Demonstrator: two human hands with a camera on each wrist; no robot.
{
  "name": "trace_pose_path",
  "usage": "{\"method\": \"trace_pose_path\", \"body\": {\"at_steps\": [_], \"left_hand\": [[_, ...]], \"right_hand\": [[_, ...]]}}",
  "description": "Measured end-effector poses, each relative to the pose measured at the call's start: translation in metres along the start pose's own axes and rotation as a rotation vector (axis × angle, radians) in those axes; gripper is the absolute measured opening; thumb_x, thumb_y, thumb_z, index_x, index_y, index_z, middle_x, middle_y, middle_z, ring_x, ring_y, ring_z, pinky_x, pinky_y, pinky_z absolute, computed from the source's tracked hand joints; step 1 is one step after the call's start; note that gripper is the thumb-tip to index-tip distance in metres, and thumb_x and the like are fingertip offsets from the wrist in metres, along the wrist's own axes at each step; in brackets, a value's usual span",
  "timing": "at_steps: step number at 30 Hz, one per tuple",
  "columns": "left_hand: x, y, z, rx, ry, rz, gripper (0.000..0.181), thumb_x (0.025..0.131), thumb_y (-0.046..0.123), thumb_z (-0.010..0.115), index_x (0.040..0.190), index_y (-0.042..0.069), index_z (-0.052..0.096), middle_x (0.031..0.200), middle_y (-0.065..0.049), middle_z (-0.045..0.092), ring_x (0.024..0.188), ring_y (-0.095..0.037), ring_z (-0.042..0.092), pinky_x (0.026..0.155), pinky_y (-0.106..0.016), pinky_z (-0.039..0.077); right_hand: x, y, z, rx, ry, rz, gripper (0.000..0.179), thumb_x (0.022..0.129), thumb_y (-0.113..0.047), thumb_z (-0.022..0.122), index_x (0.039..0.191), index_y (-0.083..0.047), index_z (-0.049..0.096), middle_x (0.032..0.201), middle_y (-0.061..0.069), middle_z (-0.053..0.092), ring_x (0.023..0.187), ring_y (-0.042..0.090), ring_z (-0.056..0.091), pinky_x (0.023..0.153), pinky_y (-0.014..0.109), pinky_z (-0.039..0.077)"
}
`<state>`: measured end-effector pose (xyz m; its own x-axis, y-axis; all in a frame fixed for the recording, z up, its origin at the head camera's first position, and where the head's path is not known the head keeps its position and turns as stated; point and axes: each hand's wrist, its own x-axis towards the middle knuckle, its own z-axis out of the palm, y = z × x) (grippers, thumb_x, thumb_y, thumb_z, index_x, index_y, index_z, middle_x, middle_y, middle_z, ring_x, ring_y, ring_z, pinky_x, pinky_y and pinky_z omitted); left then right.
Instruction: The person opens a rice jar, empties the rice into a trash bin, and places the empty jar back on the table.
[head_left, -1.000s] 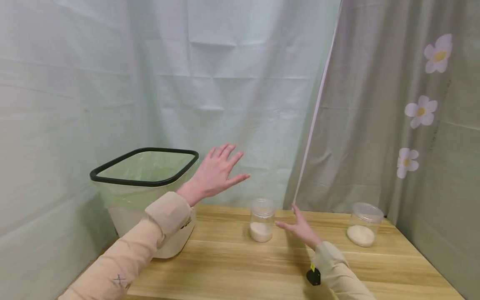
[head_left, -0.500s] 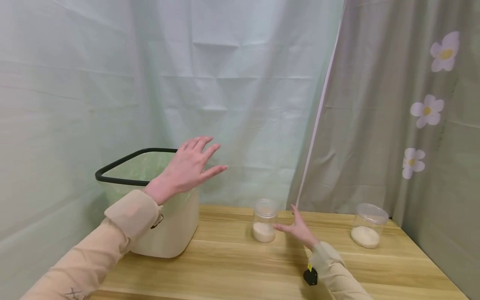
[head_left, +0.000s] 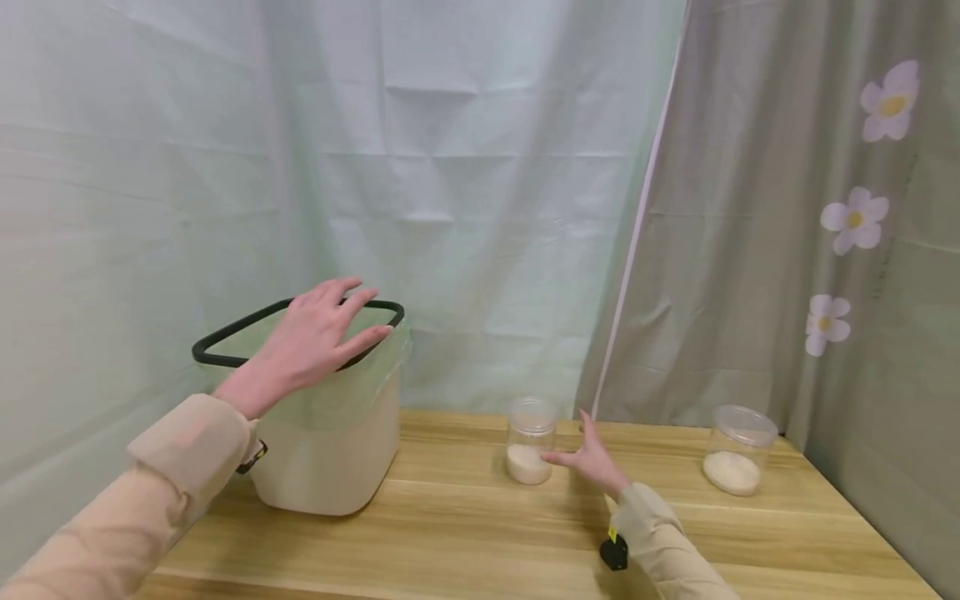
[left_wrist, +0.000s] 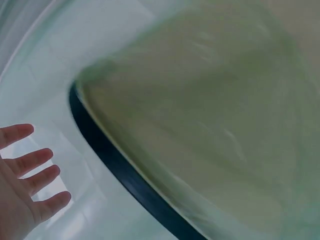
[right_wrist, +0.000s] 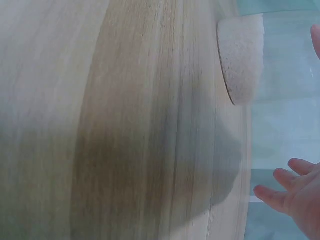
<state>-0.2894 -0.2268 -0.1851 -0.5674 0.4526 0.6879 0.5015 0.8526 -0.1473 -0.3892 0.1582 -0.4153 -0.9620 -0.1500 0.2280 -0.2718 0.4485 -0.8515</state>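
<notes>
My left hand [head_left: 307,342] hovers over the near side of a white bin [head_left: 326,467], its fingers spread and holding nothing. The bin has a black rim [left_wrist: 120,167] and a pale green plastic liner [left_wrist: 210,105] inside. To the right, my right hand [head_left: 596,462] reaches toward a clear jar [head_left: 531,446] from its right side, thumb and fingers spread apart. White grains [right_wrist: 241,60] fill the lower part of that jar. The right wrist view shows the fingers apart from the jar; whether the thumb touches it, I cannot tell.
A second clear jar [head_left: 738,454] with white grains stands near the right side of the wooden table [head_left: 465,542]. Pale cloth [head_left: 480,167] hangs behind the table, with a grey flowered curtain [head_left: 720,250] at the right. A black device [head_left: 614,552] hangs below my right sleeve.
My left hand has moved left, from beside the bin to over its rim, fingers still spread. My right hand has shifted slightly left, nearer the jar. Both jars stay on the table.
</notes>
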Motion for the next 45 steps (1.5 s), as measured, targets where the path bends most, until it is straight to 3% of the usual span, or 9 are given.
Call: {"method": "trace_pose_path", "body": {"at_steps": [6, 13, 18, 23, 27, 29, 34, 45], "left_hand": [[-0.015, -0.024, 0.0, 0.034, -0.043, -0.066, 0.057, 0.088, 0.046, 0.051, 0.126, 0.004, 0.047, 0.126, -0.021, 0.04, 0.115, -0.04, 0.036, 0.088, -0.058, 0.029], [-0.039, -0.063, 0.009, 0.082, -0.03, -0.04, 0.047, 0.089, 0.037, 0.055, 0.122, 0.004, 0.053, 0.121, -0.019, 0.046, 0.112, -0.039, 0.039, 0.089, -0.055, 0.028], [-0.057, -0.085, 0.012, 0.08, -0.058, -0.1, 0.047, 0.092, 0.038, 0.049, 0.123, 0.004, 0.053, 0.118, -0.02, 0.048, 0.108, -0.04, 0.041, 0.084, -0.056, 0.032], [-0.069, -0.102, 0.013, 0.021, -0.05, -0.17, 0.039, 0.094, 0.035, 0.046, 0.113, 0.003, 0.057, 0.105, -0.017, 0.053, 0.099, -0.038, 0.044, 0.077, -0.054, 0.037], [-0.077, -0.109, 0.014, -0.014, -0.065, -0.262, 0.036, 0.095, 0.036, 0.042, 0.103, 0.006, 0.06, 0.096, -0.012, 0.056, 0.092, -0.035, 0.048, 0.069, -0.053, 0.04], [-0.079, -0.111, 0.015, -0.016, -0.069, -0.286, 0.034, 0.095, 0.037, 0.041, 0.087, 0.009, 0.06, 0.082, -0.008, 0.055, 0.08, -0.03, 0.051, 0.06, -0.048, 0.041], [-0.08, -0.113, 0.019, -0.009, -0.058, -0.298, 0.042, 0.095, 0.038, 0.041, 0.057, 0.02, 0.039, 0.055, 0.003, 0.037, 0.056, -0.017, 0.042, 0.048, -0.033, 0.032], [-0.077, -0.111, 0.02, 0.035, -0.064, -0.306, 0.05, 0.094, 0.038, 0.04, 0.049, 0.018, 0.032, 0.047, 0.004, 0.027, 0.047, -0.018, 0.04, 0.042, -0.033, 0.029]], "right_hand": [[0.0, 0.0, 0.005, 0.036, -0.002, -0.02, 0.115, 0.064, -0.034, 0.081, 0.141, 0.001, 0.003, 0.14, 0.032, 0.011, 0.126, 0.046, 0.014, 0.096, 0.059, 0.017], [0.002, 0.001, 0.013, 0.025, -0.007, -0.022, 0.116, 0.064, -0.034, 0.081, 0.142, 0.001, 0.003, 0.14, 0.031, 0.012, 0.126, 0.046, 0.014, 0.096, 0.059, 0.019], [0.003, 0.0, 0.017, 0.019, 0.013, -0.025, 0.118, 0.061, -0.038, 0.082, 0.142, 0.001, 0.005, 0.14, 0.03, 0.013, 0.126, 0.045, 0.016, 0.096, 0.059, 0.019], [0.005, 0.001, 0.021, 0.027, 0.01, -0.001, 0.12, 0.06, -0.04, 0.082, 0.142, -0.001, 0.004, 0.142, 0.029, 0.012, 0.126, 0.044, 0.015, 0.096, 0.059, 0.018], [0.007, 0.001, 0.026, 0.068, 0.012, 0.004, 0.117, 0.062, -0.035, 0.082, 0.142, -0.001, 0.004, 0.14, 0.031, 0.013, 0.124, 0.046, 0.019, 0.095, 0.058, 0.022], [0.007, 0.002, 0.029, 0.097, 0.019, 0.0, 0.114, 0.064, -0.031, 0.082, 0.142, 0.0, 0.004, 0.138, 0.033, 0.015, 0.123, 0.047, 0.022, 0.095, 0.058, 0.024], [0.01, 0.004, 0.036, 0.153, 0.031, -0.01, 0.112, 0.064, -0.026, 0.083, 0.141, 0.001, 0.007, 0.135, 0.036, 0.019, 0.12, 0.048, 0.026, 0.094, 0.056, 0.027], [0.015, 0.011, 0.041, 0.163, 0.062, -0.06, 0.105, 0.063, -0.024, 0.083, 0.138, 0.003, 0.014, 0.13, 0.033, 0.028, 0.119, 0.046, 0.029, 0.091, 0.056, 0.03]]}}
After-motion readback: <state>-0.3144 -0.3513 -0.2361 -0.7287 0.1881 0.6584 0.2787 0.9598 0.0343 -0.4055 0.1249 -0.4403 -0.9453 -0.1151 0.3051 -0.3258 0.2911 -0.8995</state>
